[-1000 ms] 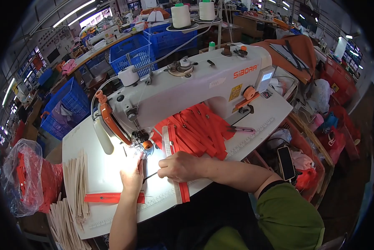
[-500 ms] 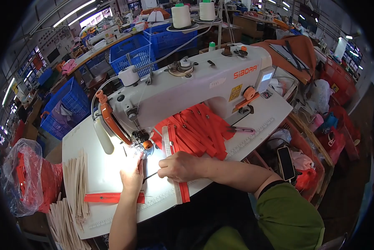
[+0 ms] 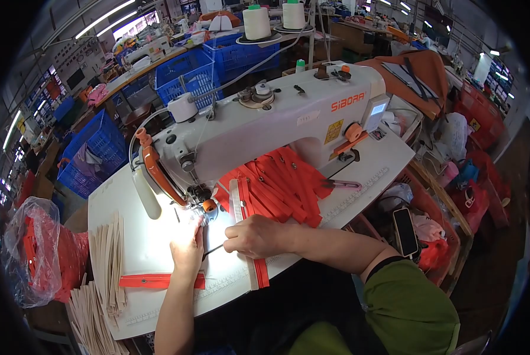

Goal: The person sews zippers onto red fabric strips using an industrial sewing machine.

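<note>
My left hand (image 3: 187, 247) is closed near the needle area of the white sewing machine (image 3: 259, 124); what its fingertips pinch is too small to tell. To its right, my right hand (image 3: 254, 236) is closed over a red zipper strip with a beige edge (image 3: 254, 273), by a thin dark piece; its grip is hidden. Behind the hands, a heap of red zipper strips (image 3: 276, 183) lies under the machine arm. Another red strip (image 3: 152, 280) lies flat, partly behind my left forearm.
Beige strips (image 3: 107, 260) are stacked at the table's left edge, beside a plastic bag of red pieces (image 3: 46, 254). Purple-handled snips (image 3: 346, 184) lie right of the heap. A phone (image 3: 405, 232) rests right of the table. Blue crates (image 3: 96, 151) stand behind.
</note>
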`<state>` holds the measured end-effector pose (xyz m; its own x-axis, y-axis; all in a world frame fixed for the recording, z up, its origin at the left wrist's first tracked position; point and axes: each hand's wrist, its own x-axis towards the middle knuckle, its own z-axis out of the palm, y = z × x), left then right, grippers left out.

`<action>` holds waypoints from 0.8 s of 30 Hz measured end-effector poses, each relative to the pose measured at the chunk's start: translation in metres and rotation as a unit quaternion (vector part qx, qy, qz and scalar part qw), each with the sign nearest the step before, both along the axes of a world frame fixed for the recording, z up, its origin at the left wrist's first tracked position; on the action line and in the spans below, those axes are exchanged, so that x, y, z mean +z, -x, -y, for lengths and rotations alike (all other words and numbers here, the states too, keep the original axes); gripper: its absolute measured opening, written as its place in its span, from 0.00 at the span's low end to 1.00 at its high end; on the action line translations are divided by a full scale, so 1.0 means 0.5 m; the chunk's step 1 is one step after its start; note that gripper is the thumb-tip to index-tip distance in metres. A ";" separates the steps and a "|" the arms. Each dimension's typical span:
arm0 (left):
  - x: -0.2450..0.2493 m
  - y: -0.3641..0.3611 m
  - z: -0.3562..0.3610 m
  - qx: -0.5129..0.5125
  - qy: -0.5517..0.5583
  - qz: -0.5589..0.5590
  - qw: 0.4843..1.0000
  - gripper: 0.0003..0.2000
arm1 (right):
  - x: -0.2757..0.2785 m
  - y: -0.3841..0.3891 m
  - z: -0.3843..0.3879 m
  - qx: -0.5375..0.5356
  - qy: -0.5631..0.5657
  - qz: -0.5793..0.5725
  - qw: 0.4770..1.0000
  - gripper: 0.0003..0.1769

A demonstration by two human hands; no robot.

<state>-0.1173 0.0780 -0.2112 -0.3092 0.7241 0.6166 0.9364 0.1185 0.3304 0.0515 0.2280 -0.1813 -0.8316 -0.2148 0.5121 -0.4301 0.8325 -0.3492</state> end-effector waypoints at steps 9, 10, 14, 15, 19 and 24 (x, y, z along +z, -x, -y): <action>0.000 -0.002 0.002 0.002 0.002 0.003 1.000 0.12 | -0.002 0.000 0.000 0.003 0.006 0.000 1.000 0.07; 0.001 -0.002 0.002 0.001 0.004 0.008 1.000 0.12 | -0.002 0.000 0.000 0.003 0.006 0.000 1.000 0.07; 0.002 -0.003 0.001 0.005 0.005 0.005 1.000 0.12 | -0.005 0.001 0.000 0.004 0.013 -0.004 1.000 0.07; 0.002 -0.003 0.001 0.005 0.005 0.005 1.000 0.12 | -0.005 0.001 0.000 0.003 0.011 -0.006 1.000 0.07; 0.004 -0.004 0.002 0.000 0.003 0.004 1.000 0.13 | -0.004 0.000 0.000 0.002 0.006 -0.009 1.000 0.08; 0.004 -0.003 0.001 0.001 0.005 0.003 1.000 0.13 | -0.003 0.000 0.000 0.001 0.006 -0.009 1.000 0.08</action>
<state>-0.1156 0.0774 -0.2090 -0.3144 0.7302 0.6067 0.9339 0.1234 0.3355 0.0514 0.2277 -0.1828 -0.8217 -0.2102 0.5297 -0.4380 0.8275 -0.3512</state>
